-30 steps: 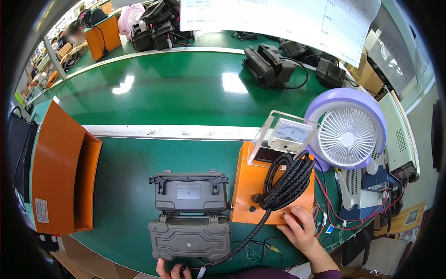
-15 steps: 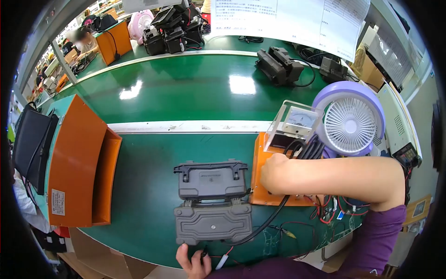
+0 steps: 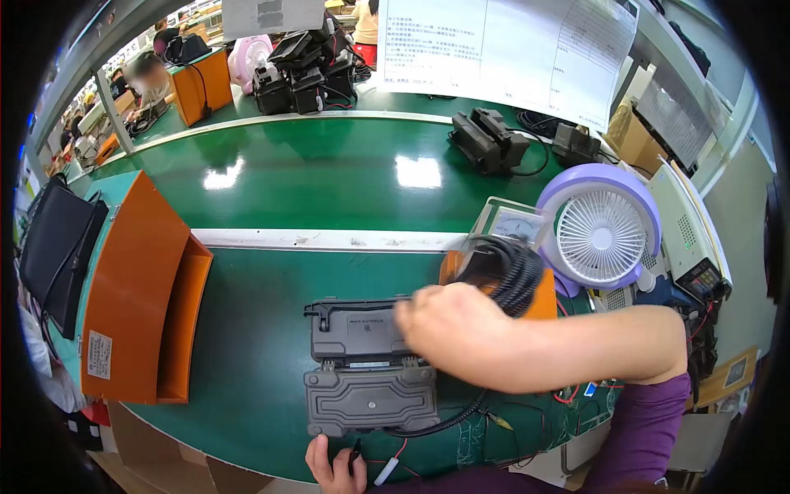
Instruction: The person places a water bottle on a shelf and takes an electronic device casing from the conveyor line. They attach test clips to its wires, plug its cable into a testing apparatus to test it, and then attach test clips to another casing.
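Observation:
A dark grey hard plastic case [image 3: 370, 401] lies opened flat on the green bench, with its latched half [image 3: 362, 331] towards the back. My right hand [image 3: 453, 325], slightly blurred, is closed over the right end of that latched half. A coil of thick black cable [image 3: 520, 276] bunches behind the wrist and appears to run into the fist; the fingertips are hidden. At the bench's front edge my left hand [image 3: 333, 469] curls below the case's front left corner. Between its fingers is a small black connector [image 3: 356, 450], beside a red wire with a white sleeve [image 3: 387, 471].
Behind the coil stand an orange box [image 3: 543, 298], a panel meter [image 3: 517, 224] and a purple fan [image 3: 601, 235]. A large orange housing [image 3: 136, 296] stands left. Black units [image 3: 490, 144] sit beyond the white rail [image 3: 329, 240]. A paper sheet [image 3: 506, 58] hangs above; a person sits far left.
My right hand has moved left from the orange box to above the case, and the cable coil has shifted left with it. My left hand stays by the case's front corner.

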`<action>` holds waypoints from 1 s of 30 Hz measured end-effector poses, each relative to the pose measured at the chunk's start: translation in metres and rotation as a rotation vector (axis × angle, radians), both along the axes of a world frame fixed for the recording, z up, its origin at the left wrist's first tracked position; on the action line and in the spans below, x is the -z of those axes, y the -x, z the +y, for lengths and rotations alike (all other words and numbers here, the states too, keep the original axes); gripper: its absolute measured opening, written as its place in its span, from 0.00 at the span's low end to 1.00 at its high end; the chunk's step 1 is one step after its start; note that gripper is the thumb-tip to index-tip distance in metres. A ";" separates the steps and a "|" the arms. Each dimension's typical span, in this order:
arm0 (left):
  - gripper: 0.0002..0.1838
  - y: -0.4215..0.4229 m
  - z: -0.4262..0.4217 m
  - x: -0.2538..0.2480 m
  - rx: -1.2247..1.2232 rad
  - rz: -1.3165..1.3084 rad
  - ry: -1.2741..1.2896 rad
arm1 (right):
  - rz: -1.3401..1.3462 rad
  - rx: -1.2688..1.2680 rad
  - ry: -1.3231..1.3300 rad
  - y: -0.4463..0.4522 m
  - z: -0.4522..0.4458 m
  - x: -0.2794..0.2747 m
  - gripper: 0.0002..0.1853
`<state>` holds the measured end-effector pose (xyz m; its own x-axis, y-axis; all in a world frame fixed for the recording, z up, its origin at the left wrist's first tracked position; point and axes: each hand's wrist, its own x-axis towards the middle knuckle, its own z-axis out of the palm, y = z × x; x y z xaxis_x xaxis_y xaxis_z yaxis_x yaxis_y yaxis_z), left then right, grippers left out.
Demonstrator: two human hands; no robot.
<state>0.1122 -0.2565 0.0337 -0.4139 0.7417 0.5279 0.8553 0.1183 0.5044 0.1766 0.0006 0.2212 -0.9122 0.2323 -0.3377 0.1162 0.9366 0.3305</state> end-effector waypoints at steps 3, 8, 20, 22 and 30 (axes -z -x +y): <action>0.13 -0.001 0.007 -0.012 -0.047 0.063 -0.022 | 0.713 -0.374 0.069 0.000 -0.009 0.007 0.17; 0.17 -0.006 -0.002 0.008 -0.069 0.003 -0.015 | 0.640 -0.374 1.005 0.010 0.001 0.100 0.17; 0.15 0.017 -0.043 -0.023 0.599 0.745 0.327 | 0.783 0.258 0.934 -0.179 -0.056 0.055 0.13; 0.16 0.019 -0.045 -0.027 0.718 0.863 0.375 | 0.705 0.314 0.986 -0.198 -0.077 0.085 0.11; 0.07 -0.006 -0.011 -0.061 0.928 0.682 0.152 | 0.634 0.062 1.212 -0.173 -0.147 0.130 0.16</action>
<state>0.1183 -0.2670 0.0949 0.6577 0.6859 0.3116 0.7340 -0.6765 -0.0602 0.3496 -0.1464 0.0907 -0.9841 0.1389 0.1111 -0.0088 0.5860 -0.8103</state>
